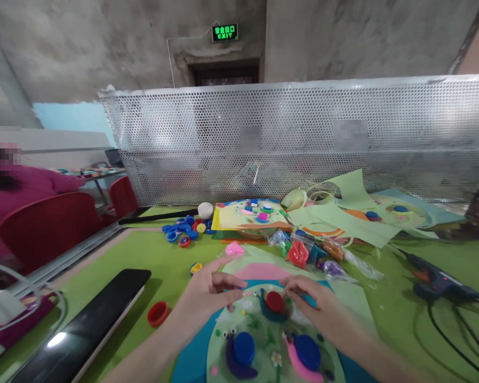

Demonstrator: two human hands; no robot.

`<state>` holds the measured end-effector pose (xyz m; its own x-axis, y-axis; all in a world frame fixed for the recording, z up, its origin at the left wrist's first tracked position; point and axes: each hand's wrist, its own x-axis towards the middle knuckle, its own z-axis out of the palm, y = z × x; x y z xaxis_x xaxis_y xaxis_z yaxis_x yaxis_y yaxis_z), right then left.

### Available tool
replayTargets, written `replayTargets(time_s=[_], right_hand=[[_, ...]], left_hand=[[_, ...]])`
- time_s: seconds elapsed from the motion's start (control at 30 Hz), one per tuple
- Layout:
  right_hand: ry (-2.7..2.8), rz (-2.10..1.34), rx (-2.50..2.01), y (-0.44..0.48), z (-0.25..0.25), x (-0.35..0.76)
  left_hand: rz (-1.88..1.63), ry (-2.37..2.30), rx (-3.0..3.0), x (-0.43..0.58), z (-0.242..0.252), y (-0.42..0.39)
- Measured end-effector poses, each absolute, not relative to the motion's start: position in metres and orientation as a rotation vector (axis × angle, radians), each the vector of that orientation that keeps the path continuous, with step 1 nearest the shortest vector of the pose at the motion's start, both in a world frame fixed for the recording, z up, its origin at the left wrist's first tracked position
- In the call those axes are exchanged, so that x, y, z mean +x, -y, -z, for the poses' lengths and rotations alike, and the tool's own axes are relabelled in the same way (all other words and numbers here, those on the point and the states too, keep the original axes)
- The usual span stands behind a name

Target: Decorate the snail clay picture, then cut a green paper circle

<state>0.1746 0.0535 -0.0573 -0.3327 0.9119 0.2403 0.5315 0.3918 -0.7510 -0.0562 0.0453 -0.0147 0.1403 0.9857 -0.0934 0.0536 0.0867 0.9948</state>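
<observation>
A craft picture lies in front of me: a pale green round on a blue sheet, with clay snails whose shells are bottle caps. My left hand is over its upper left edge, thumb and forefinger apart beside small clay dots. My right hand is bent at the right of the top snail, which has a red cap and a teal body. Its fingertips are close together; whatever they hold is hidden. Below are a purple snail with a blue cap and a pink snail with another blue cap.
A black phone and a loose red cap lie at left. Several caps are piled behind, near bagged clay and a finished picture. A glue gun with cables lies right. A person in pink sits far left.
</observation>
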Motion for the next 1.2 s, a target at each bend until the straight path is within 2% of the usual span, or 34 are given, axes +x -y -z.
replayTargets(time_s=[0.23, 0.63, 0.73, 0.87, 0.97, 1.2], right_hand=[[2.03, -0.687, -1.138, -0.052, 0.058, 0.175], [1.929, -0.792, -1.211, -0.049, 0.048, 0.169], [1.944, -0.821, -1.154, -0.042, 0.047, 0.166], [1.981, -0.885, -1.031, -0.032, 0.05, 0.161], [1.979, -0.974, -0.921, -0.027, 0.051, 0.158], [1.98, -1.028, -0.925, -0.023, 0.049, 0.154]], left_hand=[[-0.973, -1.178, 1.28, -0.055, 0.013, -0.047], [-1.03, -1.202, 1.463, -0.051, 0.022, -0.039], [-1.078, -1.192, 1.736, -0.05, 0.029, -0.033], [-1.297, -0.954, 2.362, -0.047, 0.037, -0.024], [-1.301, -0.885, 2.722, -0.044, 0.036, -0.018], [-1.388, -0.795, 2.925, -0.039, 0.023, -0.01]])
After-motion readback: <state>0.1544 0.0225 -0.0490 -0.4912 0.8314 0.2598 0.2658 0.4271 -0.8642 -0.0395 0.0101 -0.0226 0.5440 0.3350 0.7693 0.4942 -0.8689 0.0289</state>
